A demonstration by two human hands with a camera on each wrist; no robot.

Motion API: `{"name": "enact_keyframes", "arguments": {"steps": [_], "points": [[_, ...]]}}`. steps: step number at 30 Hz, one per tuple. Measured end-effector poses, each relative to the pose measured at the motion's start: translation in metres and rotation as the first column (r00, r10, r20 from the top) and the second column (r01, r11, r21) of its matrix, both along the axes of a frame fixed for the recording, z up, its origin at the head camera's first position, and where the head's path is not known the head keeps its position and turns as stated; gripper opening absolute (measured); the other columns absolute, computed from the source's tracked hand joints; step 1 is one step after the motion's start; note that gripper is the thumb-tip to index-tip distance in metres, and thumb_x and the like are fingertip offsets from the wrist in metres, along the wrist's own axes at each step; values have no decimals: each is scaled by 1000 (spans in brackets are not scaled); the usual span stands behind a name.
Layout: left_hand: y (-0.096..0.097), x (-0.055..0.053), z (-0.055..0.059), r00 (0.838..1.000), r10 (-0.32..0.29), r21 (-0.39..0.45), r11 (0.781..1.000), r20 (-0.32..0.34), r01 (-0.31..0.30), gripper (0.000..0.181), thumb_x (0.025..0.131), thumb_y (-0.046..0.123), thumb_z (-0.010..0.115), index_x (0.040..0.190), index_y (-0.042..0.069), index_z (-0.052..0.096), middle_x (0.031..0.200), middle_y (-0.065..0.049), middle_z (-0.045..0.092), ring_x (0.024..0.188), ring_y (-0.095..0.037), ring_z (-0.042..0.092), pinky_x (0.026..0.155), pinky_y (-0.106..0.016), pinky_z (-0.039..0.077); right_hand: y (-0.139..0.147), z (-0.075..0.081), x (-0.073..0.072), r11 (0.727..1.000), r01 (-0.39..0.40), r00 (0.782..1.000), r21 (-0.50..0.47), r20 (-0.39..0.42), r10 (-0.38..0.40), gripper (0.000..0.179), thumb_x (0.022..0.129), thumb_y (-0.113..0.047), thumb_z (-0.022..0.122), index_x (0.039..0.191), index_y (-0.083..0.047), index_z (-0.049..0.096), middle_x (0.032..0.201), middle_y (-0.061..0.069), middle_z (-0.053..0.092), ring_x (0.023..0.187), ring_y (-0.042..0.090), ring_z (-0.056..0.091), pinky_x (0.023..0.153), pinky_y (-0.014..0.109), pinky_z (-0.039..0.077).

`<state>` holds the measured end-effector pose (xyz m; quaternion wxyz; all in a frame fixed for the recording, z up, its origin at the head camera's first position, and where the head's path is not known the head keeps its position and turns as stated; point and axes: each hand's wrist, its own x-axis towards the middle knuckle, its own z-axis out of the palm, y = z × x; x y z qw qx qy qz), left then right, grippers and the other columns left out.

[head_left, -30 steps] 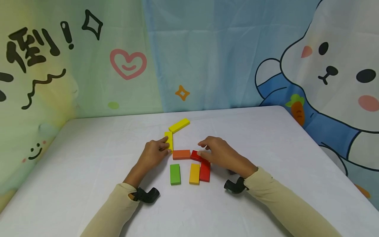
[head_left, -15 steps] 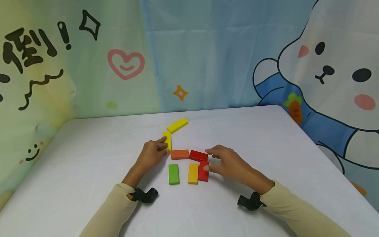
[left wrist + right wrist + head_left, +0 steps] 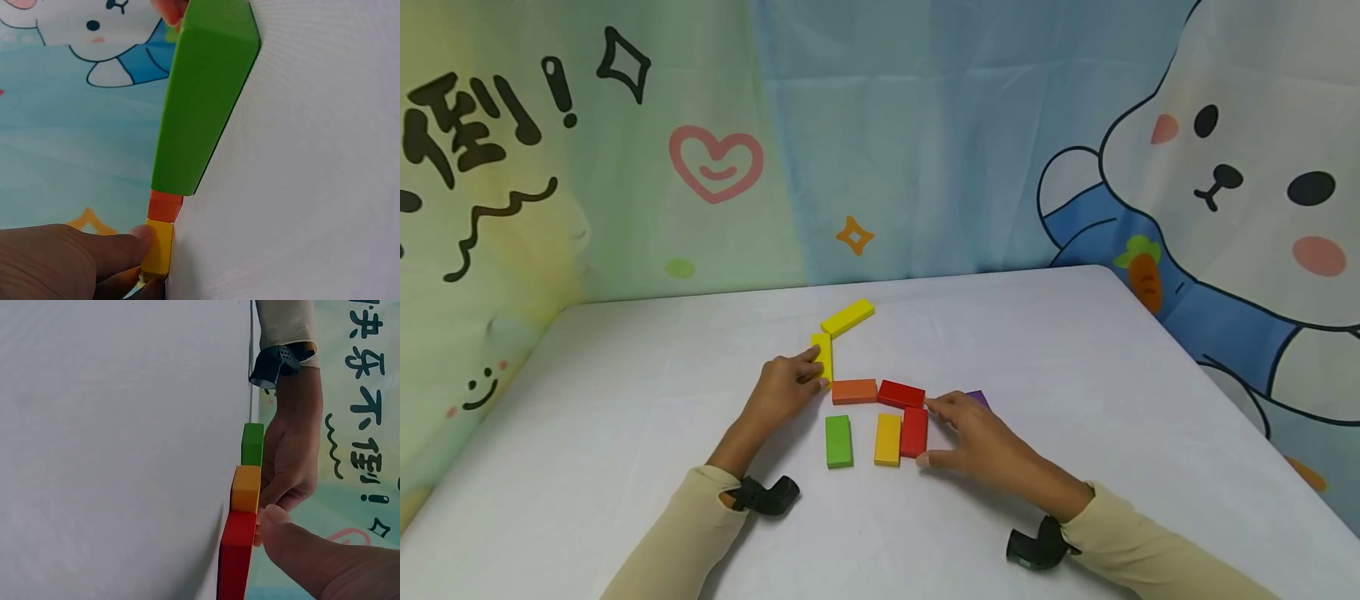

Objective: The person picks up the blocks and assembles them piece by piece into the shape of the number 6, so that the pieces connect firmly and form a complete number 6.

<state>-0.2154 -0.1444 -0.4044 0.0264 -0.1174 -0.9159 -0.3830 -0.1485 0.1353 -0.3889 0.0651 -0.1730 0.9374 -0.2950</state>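
Observation:
My left hand (image 3: 781, 387) pinches a yellow block (image 3: 824, 354), its thumb against the block's side in the left wrist view. Another yellow block (image 3: 847, 317) lies at an angle beyond it. An orange block (image 3: 854, 392) and a tilted red block (image 3: 901, 394) form a row across the middle. Below that row, a second red block (image 3: 913, 432) lies beside an amber block (image 3: 887, 440), with a green block (image 3: 839, 442) further left. My right hand (image 3: 981, 442) is spread at the second red block's right side, fingertips close to its corners.
A purple block (image 3: 979, 398) shows partly behind my right hand. The white-covered table (image 3: 700, 333) ends at a printed cloth backdrop (image 3: 925, 167) with a bear drawing. Black wrist cameras (image 3: 767, 496) sit at both sleeves.
My right hand draws back from the tilted red block, moving down and right to the second red block's side. The purple block comes into view behind it. My left hand stays at the yellow block.

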Motion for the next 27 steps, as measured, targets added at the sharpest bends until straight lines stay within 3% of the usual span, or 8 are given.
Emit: {"name": "enact_keyframes", "arguments": {"steps": [13,21,27], "points": [[1,1,0,999,-13,-6,1000,-32,13,32,87,2,71,116,-8,66,137,-15,54,128,-31,49,101,-44,44,-7,-4,1,998,-10,997,67,-74,14,73,72,-28,88,132,2,58,125,9,57,118,26,48,98,41,47],[0,0,1,1000,-1,1,1000,-13,1,31,88,3,71,117,-8,66,138,-13,53,129,-30,48,102,-42,43,-9,-3,2,996,13,998,93,-67,-7,69,73,-24,87,131,1,60,122,8,58,114,25,51,94,39,50],[1,0,0,1000,-3,4,1000,-9,3,31,88,3,70,117,-7,66,138,-12,53,129,-29,48,102,-42,43,-3,-1,3,998,-11,999,65,-35,13,69,73,-22,87,133,-2,60,121,7,57,113,23,51,93,38,50]]}}
